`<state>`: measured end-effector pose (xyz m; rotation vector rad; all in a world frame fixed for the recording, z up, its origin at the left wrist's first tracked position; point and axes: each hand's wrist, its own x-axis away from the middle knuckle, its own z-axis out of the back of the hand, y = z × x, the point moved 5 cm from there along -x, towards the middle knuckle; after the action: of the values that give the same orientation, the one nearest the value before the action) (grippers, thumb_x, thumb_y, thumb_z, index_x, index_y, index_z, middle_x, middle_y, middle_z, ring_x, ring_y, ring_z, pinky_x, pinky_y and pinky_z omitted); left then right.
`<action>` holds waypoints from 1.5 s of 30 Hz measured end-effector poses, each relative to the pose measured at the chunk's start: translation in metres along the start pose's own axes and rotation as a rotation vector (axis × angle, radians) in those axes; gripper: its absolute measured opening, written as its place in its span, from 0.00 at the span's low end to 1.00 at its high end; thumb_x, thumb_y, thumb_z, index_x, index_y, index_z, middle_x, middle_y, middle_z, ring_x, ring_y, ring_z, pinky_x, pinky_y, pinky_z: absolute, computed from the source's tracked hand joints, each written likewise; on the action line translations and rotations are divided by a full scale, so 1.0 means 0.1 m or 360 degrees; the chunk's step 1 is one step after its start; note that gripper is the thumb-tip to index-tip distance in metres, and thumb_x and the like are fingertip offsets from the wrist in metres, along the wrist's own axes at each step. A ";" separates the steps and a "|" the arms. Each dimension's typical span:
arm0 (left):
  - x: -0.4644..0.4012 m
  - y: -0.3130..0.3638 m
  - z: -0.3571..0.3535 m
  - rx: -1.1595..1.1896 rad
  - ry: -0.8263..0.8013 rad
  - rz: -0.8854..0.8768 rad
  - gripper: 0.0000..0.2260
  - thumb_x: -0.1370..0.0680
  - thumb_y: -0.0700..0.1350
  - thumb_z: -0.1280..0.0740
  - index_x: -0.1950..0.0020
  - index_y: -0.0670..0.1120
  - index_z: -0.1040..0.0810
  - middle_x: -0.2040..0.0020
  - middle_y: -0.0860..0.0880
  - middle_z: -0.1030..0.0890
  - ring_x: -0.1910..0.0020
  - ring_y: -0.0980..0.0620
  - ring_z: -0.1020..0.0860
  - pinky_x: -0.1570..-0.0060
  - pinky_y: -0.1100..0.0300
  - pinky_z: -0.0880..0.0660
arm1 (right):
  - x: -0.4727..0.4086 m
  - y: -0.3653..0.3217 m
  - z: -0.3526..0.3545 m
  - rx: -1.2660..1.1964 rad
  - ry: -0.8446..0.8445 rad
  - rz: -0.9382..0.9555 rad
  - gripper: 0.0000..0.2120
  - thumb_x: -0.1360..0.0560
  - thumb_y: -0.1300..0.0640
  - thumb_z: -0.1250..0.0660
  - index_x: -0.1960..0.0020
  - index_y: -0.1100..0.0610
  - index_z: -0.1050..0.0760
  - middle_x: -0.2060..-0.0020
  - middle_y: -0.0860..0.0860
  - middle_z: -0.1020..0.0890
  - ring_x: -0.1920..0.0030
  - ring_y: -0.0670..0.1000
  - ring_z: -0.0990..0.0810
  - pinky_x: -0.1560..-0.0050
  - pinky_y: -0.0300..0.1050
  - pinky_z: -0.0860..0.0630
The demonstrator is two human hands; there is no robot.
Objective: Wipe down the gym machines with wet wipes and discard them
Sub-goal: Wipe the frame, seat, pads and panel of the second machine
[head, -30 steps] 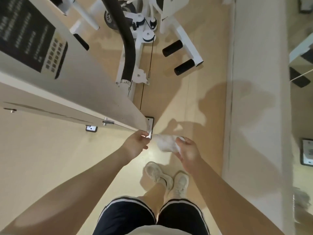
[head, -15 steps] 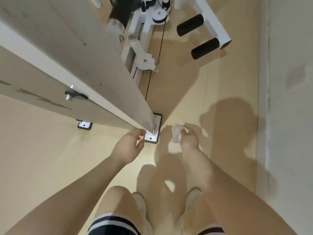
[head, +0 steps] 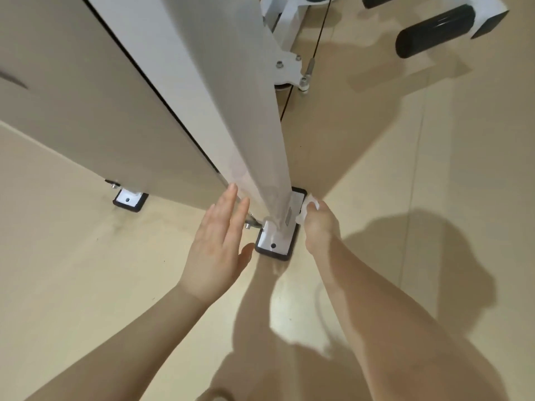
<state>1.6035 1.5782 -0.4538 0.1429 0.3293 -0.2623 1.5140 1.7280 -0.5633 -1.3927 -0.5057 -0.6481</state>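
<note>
A white upright post of the gym machine runs down to a white foot plate with a black rim on the floor. My right hand is shut on a crumpled white wet wipe, which it presses against the post's lower right side just above the plate. My left hand is flat with fingers together and straight, beside the post's left side near its bolts, holding nothing.
A broad beige panel of the machine fills the left, with a second foot plate below it. Behind are a cable, white frame parts and black foam rollers. Beige floor lies all around.
The view has dropped much closer to the floor. My right hand moved the wipe left onto the post's base. My left hand opened from a loose curl into a flat palm.
</note>
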 end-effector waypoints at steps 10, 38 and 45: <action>-0.21 -0.16 -0.21 -0.0464 0.0282 -0.0122 0.43 0.26 0.48 0.36 0.25 0.43 0.65 0.25 0.45 0.68 0.25 0.50 0.65 0.27 0.54 0.62 | 0.18 0.16 -0.71 -0.0492 -0.0620 0.0269 0.28 0.22 0.34 0.55 0.26 0.44 0.42 0.30 0.39 0.34 0.31 0.37 0.37 0.34 0.33 0.38; -0.13 -0.13 -0.29 -0.0479 0.0302 -0.0213 0.41 0.33 0.36 0.45 0.25 0.41 0.63 0.25 0.44 0.67 0.25 0.47 0.63 0.27 0.52 0.62 | 0.24 0.11 -0.67 -0.0358 -0.0546 0.0384 0.38 0.27 0.29 0.55 0.24 0.49 0.47 0.27 0.43 0.40 0.27 0.42 0.43 0.26 0.45 0.47; 0.03 0.05 -0.57 -0.0489 0.0047 -0.0128 0.34 0.31 0.38 0.49 0.25 0.39 0.56 0.24 0.41 0.61 0.25 0.48 0.63 0.27 0.53 0.62 | -0.07 0.68 -0.53 -0.0238 -0.0588 -0.0264 0.28 0.20 0.39 0.54 0.27 0.55 0.38 0.29 0.50 0.34 0.29 0.49 0.36 0.34 0.40 0.42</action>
<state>1.5901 1.5923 -0.5073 -0.1695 0.4010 -0.2863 1.5528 1.6800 -0.6246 -1.6344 -0.8883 -0.5710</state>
